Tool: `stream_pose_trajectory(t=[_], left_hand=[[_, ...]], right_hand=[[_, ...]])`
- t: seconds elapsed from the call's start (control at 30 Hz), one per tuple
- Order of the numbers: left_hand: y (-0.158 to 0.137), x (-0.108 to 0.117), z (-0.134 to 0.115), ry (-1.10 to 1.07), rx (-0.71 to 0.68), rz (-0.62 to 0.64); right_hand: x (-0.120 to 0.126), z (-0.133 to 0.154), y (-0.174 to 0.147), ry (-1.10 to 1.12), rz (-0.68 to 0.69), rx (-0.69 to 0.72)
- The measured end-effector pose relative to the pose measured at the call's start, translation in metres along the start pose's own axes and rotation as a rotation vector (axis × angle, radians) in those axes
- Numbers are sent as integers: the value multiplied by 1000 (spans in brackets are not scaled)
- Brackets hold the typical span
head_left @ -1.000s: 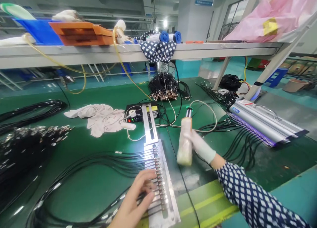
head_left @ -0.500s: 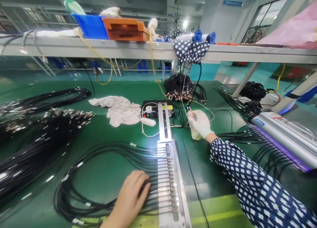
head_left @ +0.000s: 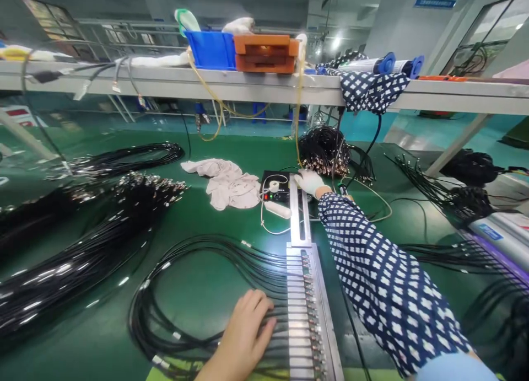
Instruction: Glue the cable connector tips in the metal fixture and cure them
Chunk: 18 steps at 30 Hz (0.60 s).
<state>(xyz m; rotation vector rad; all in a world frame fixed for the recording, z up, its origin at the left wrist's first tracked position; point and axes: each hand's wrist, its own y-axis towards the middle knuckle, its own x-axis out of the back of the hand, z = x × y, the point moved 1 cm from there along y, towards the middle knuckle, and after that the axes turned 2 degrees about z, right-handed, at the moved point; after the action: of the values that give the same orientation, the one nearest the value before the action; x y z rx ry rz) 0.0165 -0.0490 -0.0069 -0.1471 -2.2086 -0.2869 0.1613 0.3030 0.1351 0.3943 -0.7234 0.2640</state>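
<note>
My bare left hand (head_left: 248,328) lies over a row of black cables (head_left: 223,247), its fingers stretched out and slightly bent. Those cables loop on the green table and end side by side in a slotted metal fixture (head_left: 298,309), with small connectors along its right side. My right hand (head_left: 311,181), in a white glove under a patterned sleeve, is at the far end of the fixture's slotted bar (head_left: 298,221). Its fingertips are partly hidden, so I cannot tell whether they grip the bar. Behind the bar sits a black control box (head_left: 281,178) with lit indicators.
A crumpled white cloth (head_left: 231,185) lies left of the box. Cable bundles (head_left: 95,243) cover the left side. Another bundle (head_left: 324,149) sits behind my right hand. A tool handle (head_left: 343,189) stands near my right forearm. A silver device (head_left: 502,240) is at right. A shelf (head_left: 157,80) crosses above.
My right hand has moved left, from the tool handle to the far end of the metal bar. My left hand stays on the cables. The view has shifted left.
</note>
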Motion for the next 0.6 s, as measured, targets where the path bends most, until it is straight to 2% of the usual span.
stream_pose_trajectory(t=[0.07,0.13,0.2,0.27,0.3,0.37,0.43,0.5,0.6], left_hand=[[1,1,0,10,9,8],[0,2,-1,30,11,2],[-1,4,-2,40,0,-11],[-1,8,-3,40,-9,-23],[0,11,-4,43,-12,-24],[5,18,-7,67,-21,-10],[18,25,-9,120,-51,9],[38,29,-10,177,-92,25],[71,24,-3,187,-138,66]], right_hand=[[26,19,-7,13,4,35],[57,41,-32,27,13,81],[85,65,-76,47,47,136],[103,84,-131,55,134,183],[107,91,-160,68,161,209],[107,100,-207,58,141,364],[102,103,-233,41,122,462],[96,103,-236,21,94,486],[95,102,-217,-81,49,465]])
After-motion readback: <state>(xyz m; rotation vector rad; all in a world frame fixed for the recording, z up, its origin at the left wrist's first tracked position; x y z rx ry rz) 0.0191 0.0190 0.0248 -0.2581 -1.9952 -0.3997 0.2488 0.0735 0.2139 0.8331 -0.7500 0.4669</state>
